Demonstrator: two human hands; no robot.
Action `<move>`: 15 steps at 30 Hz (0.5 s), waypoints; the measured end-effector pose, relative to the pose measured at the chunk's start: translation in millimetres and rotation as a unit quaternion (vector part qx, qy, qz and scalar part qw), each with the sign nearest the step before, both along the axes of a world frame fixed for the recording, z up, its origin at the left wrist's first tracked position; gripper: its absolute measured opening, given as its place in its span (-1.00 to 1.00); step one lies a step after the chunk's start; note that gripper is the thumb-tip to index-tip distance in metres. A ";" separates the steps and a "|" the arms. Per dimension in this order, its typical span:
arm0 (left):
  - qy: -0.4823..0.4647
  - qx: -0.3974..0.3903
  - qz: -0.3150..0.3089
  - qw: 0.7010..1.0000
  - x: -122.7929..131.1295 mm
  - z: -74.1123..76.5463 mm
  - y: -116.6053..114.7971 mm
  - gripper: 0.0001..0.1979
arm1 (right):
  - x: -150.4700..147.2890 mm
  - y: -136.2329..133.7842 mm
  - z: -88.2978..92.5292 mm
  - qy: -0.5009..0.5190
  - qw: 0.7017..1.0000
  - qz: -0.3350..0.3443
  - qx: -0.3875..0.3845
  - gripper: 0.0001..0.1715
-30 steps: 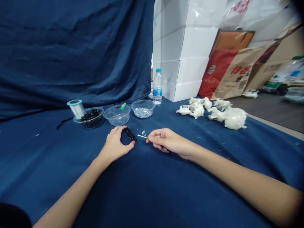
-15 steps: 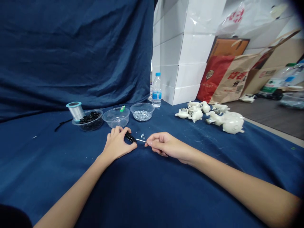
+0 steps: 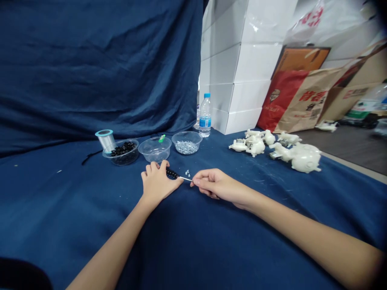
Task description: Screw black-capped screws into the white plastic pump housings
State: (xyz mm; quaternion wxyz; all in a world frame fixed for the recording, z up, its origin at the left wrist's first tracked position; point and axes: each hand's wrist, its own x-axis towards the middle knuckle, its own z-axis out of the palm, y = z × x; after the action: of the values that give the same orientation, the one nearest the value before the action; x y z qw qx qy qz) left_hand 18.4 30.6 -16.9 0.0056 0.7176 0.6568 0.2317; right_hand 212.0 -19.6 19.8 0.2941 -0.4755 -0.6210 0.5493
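Note:
My left hand (image 3: 159, 181) rests on the blue cloth, thumb and fingers closed around a black ridged strip (image 3: 172, 172) with a row of small pale dots. Part of the strip is hidden by the hand. From the right, my right hand (image 3: 211, 183) pinches a thin metal rod (image 3: 186, 178), whose far end meets the strip's right end. Whether the rod goes into the strip or only touches it, I cannot tell. Several small screws (image 3: 187, 173) lie loose just behind the rod.
Behind my hands stand a bowl of black pieces (image 3: 124, 161), a clear bowl (image 3: 155, 157) with a green item at its rim, and a bowl of screws (image 3: 186, 147). A wire spool (image 3: 105, 141), a water bottle (image 3: 205, 117), white figures (image 3: 304, 156) and stacked white boxes (image 3: 225, 92) surround them.
The whole view has shifted, so the scene sits farther right. The metal rod now lines up with the end of the black strip, and both hands keep their hold.

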 end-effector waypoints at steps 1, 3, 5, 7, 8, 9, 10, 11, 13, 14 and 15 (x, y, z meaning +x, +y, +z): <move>-0.001 -0.002 0.006 1.000 1.3 0.5 0.2 -0.47 | -0.2 -0.2 0.3 -0.001 1.000 0.000 -0.001 -0.73; -0.002 -0.005 0.017 1.000 3.1 1.1 0.8 -0.47 | -0.4 -0.5 0.6 -0.002 1.000 -0.001 -0.001 -0.74; -0.004 -0.006 0.027 1.000 3.8 1.2 1.6 -0.46 | -0.4 -0.4 0.8 -0.004 1.000 -0.004 0.002 -0.75; -0.006 -0.005 0.039 0.999 4.0 0.8 2.7 -0.45 | -0.4 0.0 1.0 -0.004 1.000 -0.007 0.006 -0.75; -0.006 -0.004 0.045 0.999 4.2 0.6 3.4 -0.45 | -0.3 0.2 1.0 -0.004 1.000 -0.008 0.009 -0.75; -0.007 -0.003 0.052 0.999 4.5 0.3 4.1 -0.44 | -0.1 0.5 0.9 -0.004 1.000 -0.010 0.011 -0.75; -0.008 -0.001 0.058 0.998 4.8 0.0 4.9 -0.43 | 0.3 0.8 0.8 -0.005 1.000 -0.011 0.013 -0.74; -0.009 0.000 0.066 0.998 5.3 -0.3 5.5 -0.41 | 0.9 1.1 0.5 -0.005 1.000 -0.013 0.015 -0.73; -0.011 0.001 0.085 0.996 6.6 -0.8 6.5 -0.34 | 2.4 1.5 -0.6 -0.004 1.000 -0.014 0.019 -0.72; -0.011 0.001 0.096 0.995 7.5 -1.0 6.6 -0.31 | 3.3 1.7 -1.4 -0.004 1.000 -0.014 0.022 -0.71; -0.011 0.001 0.108 0.994 8.4 -1.2 6.6 -0.27 | 4.2 1.9 -2.2 -0.003 1.000 -0.012 0.025 -0.70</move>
State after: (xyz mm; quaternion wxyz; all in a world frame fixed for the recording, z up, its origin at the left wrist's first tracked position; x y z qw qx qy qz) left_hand 26.8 37.2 -18.1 -0.0129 0.6399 0.7301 0.2394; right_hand 216.1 -17.7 17.6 0.3103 -0.4770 -0.6302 0.5283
